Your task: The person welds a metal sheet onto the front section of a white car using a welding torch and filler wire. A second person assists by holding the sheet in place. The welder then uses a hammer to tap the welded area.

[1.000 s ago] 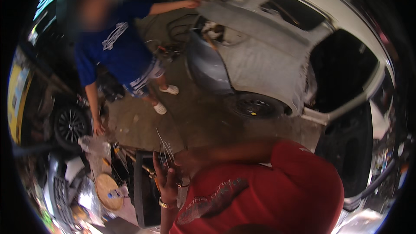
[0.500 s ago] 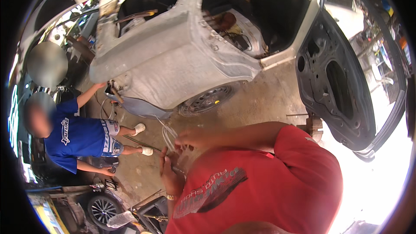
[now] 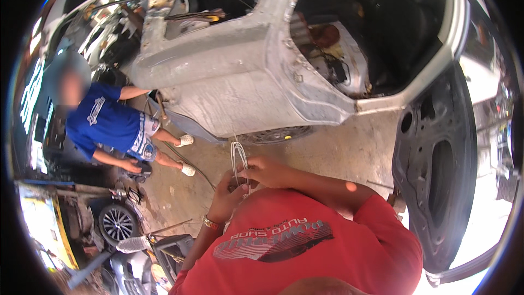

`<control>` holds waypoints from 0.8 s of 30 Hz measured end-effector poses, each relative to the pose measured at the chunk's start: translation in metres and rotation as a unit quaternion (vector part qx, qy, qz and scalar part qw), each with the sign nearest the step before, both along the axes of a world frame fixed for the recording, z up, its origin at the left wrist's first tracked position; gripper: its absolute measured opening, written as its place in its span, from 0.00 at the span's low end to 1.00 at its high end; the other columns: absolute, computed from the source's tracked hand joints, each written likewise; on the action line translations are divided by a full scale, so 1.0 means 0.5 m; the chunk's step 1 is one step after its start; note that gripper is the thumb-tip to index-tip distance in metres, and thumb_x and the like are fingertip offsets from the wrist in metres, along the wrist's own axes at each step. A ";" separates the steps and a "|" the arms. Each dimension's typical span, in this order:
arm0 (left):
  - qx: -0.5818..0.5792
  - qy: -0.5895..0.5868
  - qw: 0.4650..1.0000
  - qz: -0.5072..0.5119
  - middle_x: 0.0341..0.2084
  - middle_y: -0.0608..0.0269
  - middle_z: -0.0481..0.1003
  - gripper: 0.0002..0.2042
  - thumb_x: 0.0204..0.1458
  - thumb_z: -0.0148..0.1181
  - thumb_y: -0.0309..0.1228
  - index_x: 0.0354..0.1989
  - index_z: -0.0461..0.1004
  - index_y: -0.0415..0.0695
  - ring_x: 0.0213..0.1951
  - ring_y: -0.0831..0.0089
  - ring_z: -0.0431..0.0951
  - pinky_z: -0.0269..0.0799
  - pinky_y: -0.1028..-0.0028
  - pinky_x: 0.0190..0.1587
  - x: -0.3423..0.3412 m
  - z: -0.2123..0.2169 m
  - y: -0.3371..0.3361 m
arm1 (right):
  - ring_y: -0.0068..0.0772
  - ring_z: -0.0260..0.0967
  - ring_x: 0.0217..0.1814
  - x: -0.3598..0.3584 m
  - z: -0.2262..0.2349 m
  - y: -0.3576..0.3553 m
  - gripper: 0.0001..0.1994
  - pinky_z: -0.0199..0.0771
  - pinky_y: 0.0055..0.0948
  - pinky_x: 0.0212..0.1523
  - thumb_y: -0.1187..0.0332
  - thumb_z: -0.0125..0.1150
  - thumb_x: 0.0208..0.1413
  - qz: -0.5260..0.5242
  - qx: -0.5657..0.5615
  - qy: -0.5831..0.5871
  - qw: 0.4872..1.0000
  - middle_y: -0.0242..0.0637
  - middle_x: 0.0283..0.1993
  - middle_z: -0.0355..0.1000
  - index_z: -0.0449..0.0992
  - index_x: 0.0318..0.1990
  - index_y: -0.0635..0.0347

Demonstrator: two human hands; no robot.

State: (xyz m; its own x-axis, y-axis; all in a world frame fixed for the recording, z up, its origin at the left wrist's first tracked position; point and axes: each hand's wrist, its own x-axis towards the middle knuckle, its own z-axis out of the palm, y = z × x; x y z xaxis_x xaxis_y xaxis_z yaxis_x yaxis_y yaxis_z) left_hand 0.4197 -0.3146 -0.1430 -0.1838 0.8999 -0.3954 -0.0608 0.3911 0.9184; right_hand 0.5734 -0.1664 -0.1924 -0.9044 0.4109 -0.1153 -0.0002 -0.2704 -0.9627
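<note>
A small looped bundle of thin whitish wire [image 3: 238, 155] stands up between my hands, in front of my chest. My left hand [image 3: 228, 190], with a reddish band at the wrist, is closed around its lower end. From the other side my right hand [image 3: 267, 171] pinches the loops, its fingers bent against them. Just beyond my hands is the sanded grey rear side panel [image 3: 224, 98] of a car body, and the wire's top lies near its lower edge. The wheel [image 3: 275, 135] beneath the panel is partly hidden.
At the left a person in a blue shirt [image 3: 109, 117] rests one hand on the car's rear corner. An open dark door [image 3: 436, 169] hangs at the right. A loose alloy wheel [image 3: 118, 224] and car parts lie lower left. A hose [image 3: 202, 170] crosses the concrete floor.
My hands have drawn together around the wire, whose loops now stand more upright. The view has shifted, so the car sits further right. The person in blue has lowered the free arm slightly.
</note>
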 end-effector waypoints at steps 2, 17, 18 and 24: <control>-0.007 -0.008 1.000 0.015 0.41 0.63 0.81 0.29 0.65 0.65 0.30 0.73 0.65 0.42 0.38 0.79 0.78 0.73 0.77 0.39 -0.007 0.019 0.018 | 0.29 0.79 0.36 -0.007 0.021 0.013 0.17 0.80 0.32 0.37 0.61 0.62 0.71 0.021 0.028 -0.026 0.999 0.39 0.38 0.81 0.80 0.57 0.66; 0.108 -0.195 0.971 0.089 0.46 0.73 0.77 0.23 0.71 0.59 0.27 0.73 0.69 0.43 0.40 0.84 0.72 0.70 0.78 0.43 -0.324 -0.070 -0.021 | 0.22 0.75 0.44 -0.328 0.022 0.044 0.20 0.78 0.29 0.47 0.63 0.58 0.74 0.104 0.062 -0.119 0.985 0.33 0.46 0.80 0.75 0.68 0.60; 0.106 -0.208 0.969 0.082 0.51 0.72 0.78 0.24 0.71 0.58 0.28 0.75 0.68 0.44 0.43 0.85 0.73 0.71 0.77 0.46 -0.367 -0.075 -0.025 | 0.22 0.76 0.44 -0.376 0.023 0.042 0.19 0.80 0.29 0.47 0.64 0.57 0.75 0.110 0.071 -0.118 0.984 0.32 0.47 0.79 0.75 0.67 0.61; 0.130 -0.149 0.975 0.103 0.54 0.65 0.75 0.30 0.68 0.63 0.29 0.78 0.61 0.46 0.48 0.77 0.77 0.74 0.74 0.52 -0.650 -0.089 -0.084 | 0.20 0.77 0.46 -0.644 0.074 0.012 0.16 0.81 0.26 0.47 0.68 0.52 0.78 0.084 0.087 -0.143 0.982 0.30 0.49 0.79 0.76 0.66 0.63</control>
State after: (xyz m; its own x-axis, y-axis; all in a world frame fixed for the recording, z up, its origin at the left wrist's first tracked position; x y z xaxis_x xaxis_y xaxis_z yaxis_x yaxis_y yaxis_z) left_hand 0.0948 -0.3566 -0.1875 -0.2828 0.9329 -0.2228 -0.3927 0.0993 0.9143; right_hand 0.2515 -0.1607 -0.1556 -0.9015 0.2949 -0.3167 0.3085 -0.0753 -0.9482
